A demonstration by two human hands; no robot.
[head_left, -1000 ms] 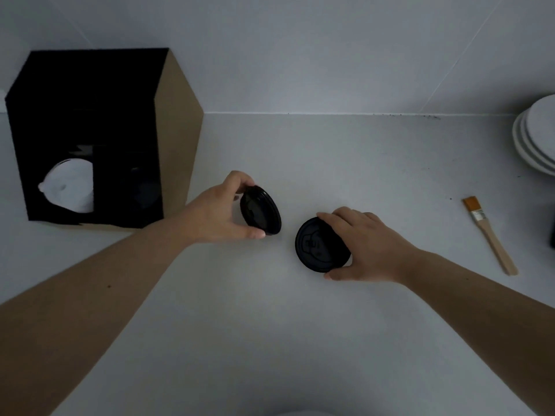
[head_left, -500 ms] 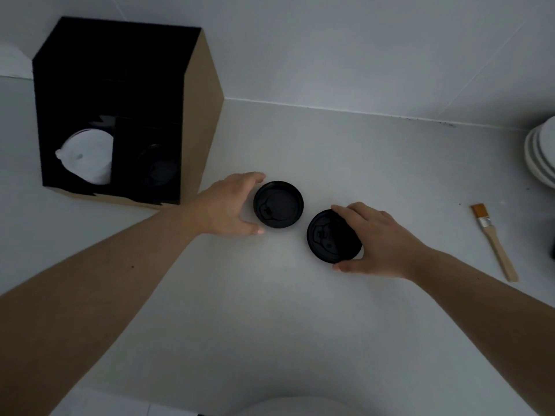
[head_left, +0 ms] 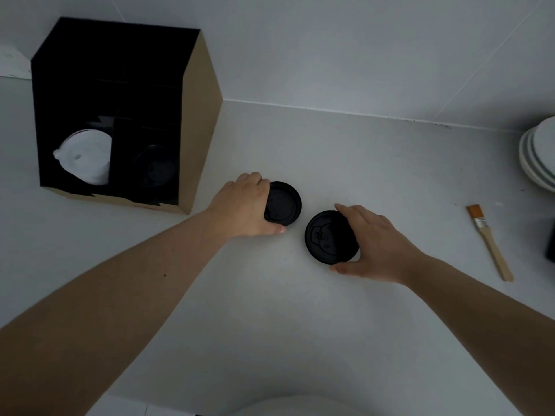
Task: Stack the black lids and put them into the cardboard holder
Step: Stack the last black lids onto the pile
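Observation:
Two black lids lie flat on the white counter, a small gap between them. My left hand (head_left: pixel 244 207) rests over the left black lid (head_left: pixel 285 204), fingers across its near-left rim. My right hand (head_left: pixel 375 241) grips the right black lid (head_left: pixel 327 237) by its right edge, thumb below and fingers above. The cardboard holder (head_left: pixel 201 121) stands at the back left with a black inside. Its left slot holds white lids (head_left: pixel 85 159); its right slot shows dark lids (head_left: pixel 154 166), hard to make out.
A wooden-handled brush (head_left: pixel 489 240) with orange bristles lies to the right. A stack of white plates (head_left: pixel 539 153) sits at the right edge. A dark object (head_left: pixel 551 243) is cut off at the far right. The wall runs along the back.
My left hand has laid its lid down flat from a tilted, held pose and now covers it. The right hand stays on its lid. The camera has shifted, so the holder appears further right.

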